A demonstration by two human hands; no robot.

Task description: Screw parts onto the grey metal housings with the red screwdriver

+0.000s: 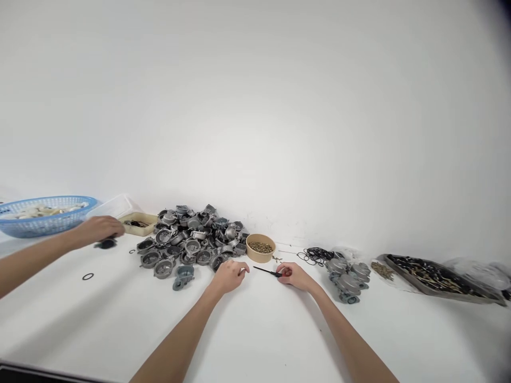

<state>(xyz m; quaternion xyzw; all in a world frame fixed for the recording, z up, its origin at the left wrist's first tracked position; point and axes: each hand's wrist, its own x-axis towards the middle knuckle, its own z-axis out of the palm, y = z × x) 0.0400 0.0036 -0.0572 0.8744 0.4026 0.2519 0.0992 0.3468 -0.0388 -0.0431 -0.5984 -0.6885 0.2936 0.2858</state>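
My right hand (pixel 294 276) is closed around the dark handle of a thin screwdriver (pixel 266 271), its shaft pointing left above the white table. To its left, my left hand (pixel 230 275) has its fingers curved and a little apart, with nothing visible in them. That hand is nearest to the front of a heap of grey metal housings (pixel 192 246). Just beyond both hands stands a round tan bowl (pixel 261 261) of small brass-coloured screws. One loose housing (pixel 183 277) lies at the heap's front edge.
A co-worker's hand (pixel 99 229) at left holds a dark part (pixel 107 243). Nearby are a blue basket (pixel 40 230), a yellowish tray (pixel 139 231) and a black ring (pixel 88 276). At right lie black rings (pixel 315 256), grey housings (pixel 346 279), and a tray (pixel 443 291) of brass-and-black pieces.
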